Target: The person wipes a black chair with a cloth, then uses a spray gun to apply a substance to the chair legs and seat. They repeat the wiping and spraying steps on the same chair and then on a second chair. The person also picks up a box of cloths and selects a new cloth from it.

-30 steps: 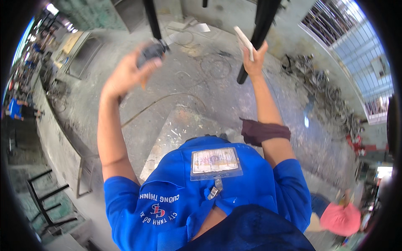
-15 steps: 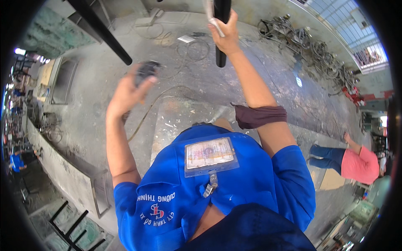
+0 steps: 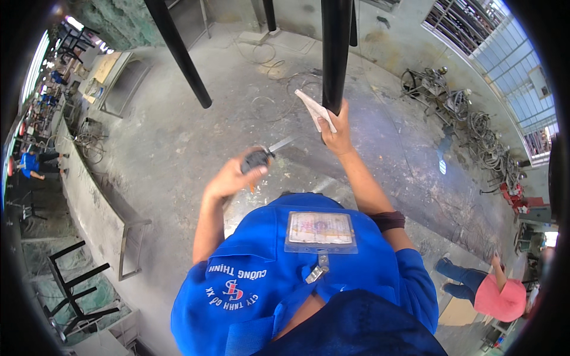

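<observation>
My left hand (image 3: pixel 228 179) is closed around a rounded black tool (image 3: pixel 256 161) with orange bits. A flat pale strip sticks out of the tool, rather like a tape measure. Up and to the right, my right hand (image 3: pixel 339 135) grips the lower end of a thick black leg (image 3: pixel 336 56). A pale folded sheet (image 3: pixel 314 111) is pinched in the same hand, against that leg; its kind is unclear. Another black leg (image 3: pixel 183 59) slants down at upper left, apart from both hands. What the legs belong to lies out of view.
Two further black legs (image 3: pixel 269 15) show farther back. Thin cables (image 3: pixel 267 107) lie on the grey floor. Bicycles (image 3: pixel 436 89) line the right wall. A long low bench (image 3: pixel 98 196) stands at left, with black frames (image 3: pixel 74 285) below it. A person in pink (image 3: pixel 502 299) is at right.
My left hand has come down and right with the black tool, and its pale strip now shows. The right hand has moved lower on the leg with the sheet. My view has shifted.
</observation>
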### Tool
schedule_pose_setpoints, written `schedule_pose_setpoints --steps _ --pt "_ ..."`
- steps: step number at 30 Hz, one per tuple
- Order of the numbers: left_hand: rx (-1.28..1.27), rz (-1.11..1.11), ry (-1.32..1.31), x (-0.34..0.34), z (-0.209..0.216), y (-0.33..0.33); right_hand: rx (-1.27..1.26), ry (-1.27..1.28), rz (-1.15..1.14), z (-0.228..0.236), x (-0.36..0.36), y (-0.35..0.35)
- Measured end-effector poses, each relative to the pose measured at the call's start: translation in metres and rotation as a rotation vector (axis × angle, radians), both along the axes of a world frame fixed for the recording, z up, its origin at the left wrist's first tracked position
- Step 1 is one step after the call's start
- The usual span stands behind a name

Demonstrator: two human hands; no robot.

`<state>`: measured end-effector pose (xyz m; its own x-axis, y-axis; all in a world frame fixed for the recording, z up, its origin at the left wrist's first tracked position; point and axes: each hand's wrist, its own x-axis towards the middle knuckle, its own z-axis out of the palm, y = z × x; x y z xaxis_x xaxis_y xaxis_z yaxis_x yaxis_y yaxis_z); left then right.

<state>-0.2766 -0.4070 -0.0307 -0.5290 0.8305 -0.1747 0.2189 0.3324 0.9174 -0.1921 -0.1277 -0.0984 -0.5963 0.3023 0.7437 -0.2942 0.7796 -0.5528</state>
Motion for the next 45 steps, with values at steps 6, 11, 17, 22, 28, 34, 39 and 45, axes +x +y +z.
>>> schedule_pose_setpoints --steps 6,11,17,22,28,34,39,45 --pt "-0.073 0.113 -0.122 0.046 -0.027 -0.044 -0.022 0.019 0.055 -0.019 0.012 0.011" --pt "-0.100 0.005 -0.072 0.084 -0.033 -0.038 -0.103 -0.219 0.112 -0.054 0.055 0.030" --pt "-0.393 -0.278 0.008 0.087 -0.034 -0.002 -0.164 -0.729 0.085 -0.174 0.125 0.073" --pt "-0.415 -0.565 0.104 0.097 -0.033 0.056 -0.460 -0.987 -0.238 -0.232 0.221 0.117" --pt "-0.491 -0.713 0.323 0.130 -0.087 0.115 -0.588 -1.563 -0.550 -0.240 0.376 0.106" --pt "-0.518 -0.828 0.184 0.140 -0.131 0.134 -0.964 -1.552 -0.645 -0.284 0.486 0.018" --pt "-0.575 -0.892 0.156 0.148 -0.146 0.148 -1.088 -1.520 -0.822 -0.315 0.533 -0.039" --pt "-0.290 -0.806 0.209 0.159 -0.175 0.138 -1.072 -1.388 -1.068 -0.331 0.542 -0.057"
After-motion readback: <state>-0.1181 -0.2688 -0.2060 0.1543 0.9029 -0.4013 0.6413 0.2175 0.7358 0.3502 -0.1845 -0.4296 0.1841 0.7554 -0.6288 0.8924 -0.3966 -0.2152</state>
